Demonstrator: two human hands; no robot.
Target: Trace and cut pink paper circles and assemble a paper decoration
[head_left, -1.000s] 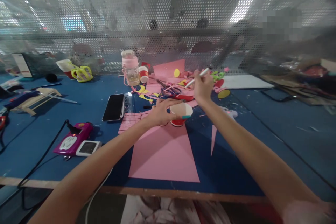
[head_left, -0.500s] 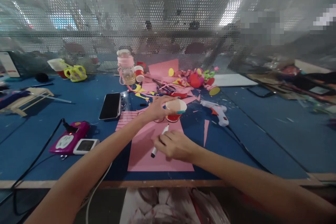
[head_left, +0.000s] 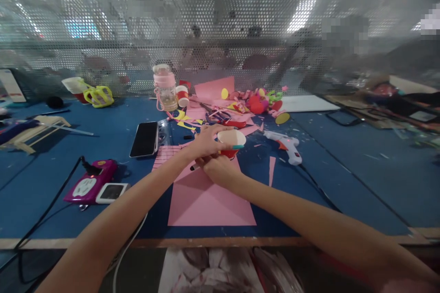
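Near the middle of the table, my left hand (head_left: pixel 206 141) is closed around a red-and-white paper cup (head_left: pixel 232 138), its pale round end facing up. The cup is over the far part of a pink sheet of paper (head_left: pixel 212 205). My right hand (head_left: pixel 220 170) is closed on a marker (head_left: pixel 194 167), whose dark end sticks out to the left. The right fingers are close under my left hand beside the cup's near side; the marker's tip is hidden there.
A glue gun (head_left: pixel 288 147) with a cord lies right of the paper, near a thin pink strip (head_left: pixel 272 171). Left are a phone (head_left: pixel 144 139) and a purple power strip (head_left: pixel 103 178). Behind stand a bottle (head_left: pixel 165 89) and paper scraps with scissors (head_left: pixel 218 114).
My right hand has moved away from me with the marker, from over the pink sheet up to the cup. My left hand has stayed on the cup.
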